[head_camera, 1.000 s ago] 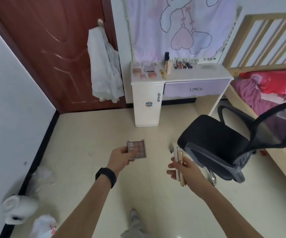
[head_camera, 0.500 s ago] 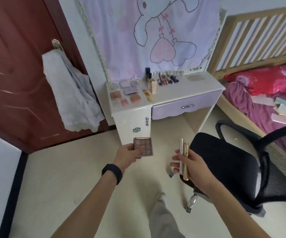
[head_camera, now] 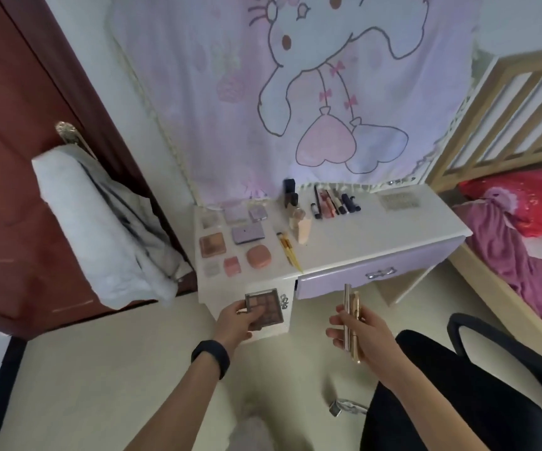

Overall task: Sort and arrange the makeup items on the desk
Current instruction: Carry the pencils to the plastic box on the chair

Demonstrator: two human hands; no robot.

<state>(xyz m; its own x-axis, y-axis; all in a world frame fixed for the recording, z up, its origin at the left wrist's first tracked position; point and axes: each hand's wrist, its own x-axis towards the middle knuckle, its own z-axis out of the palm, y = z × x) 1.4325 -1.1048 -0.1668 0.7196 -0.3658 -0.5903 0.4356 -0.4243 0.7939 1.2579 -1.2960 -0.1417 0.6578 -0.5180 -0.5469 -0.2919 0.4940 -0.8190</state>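
My left hand (head_camera: 235, 322) grips a square brown eyeshadow palette (head_camera: 264, 307) in front of the white desk (head_camera: 377, 236). My right hand (head_camera: 360, 333) holds two slim gold tubes (head_camera: 351, 317) upright. On the desk's left part lie several compacts and palettes, among them a peach compact (head_camera: 259, 257) and a grey palette (head_camera: 248, 232). A gold brush (head_camera: 287, 247) lies beside them. A peach bottle (head_camera: 302, 227) and a row of pencils and tubes (head_camera: 333, 203) stand further back.
A black office chair (head_camera: 464, 395) stands at the lower right, close to my right arm. A brown door (head_camera: 19, 157) with a white garment (head_camera: 100, 229) hung on it is at the left. A bed (head_camera: 523, 222) with pink and red bedding flanks the desk on the right.
I have walked closer to the desk, which now fills the middle of the view. Both hands still hold the same items, now just in front of the desk's edge.
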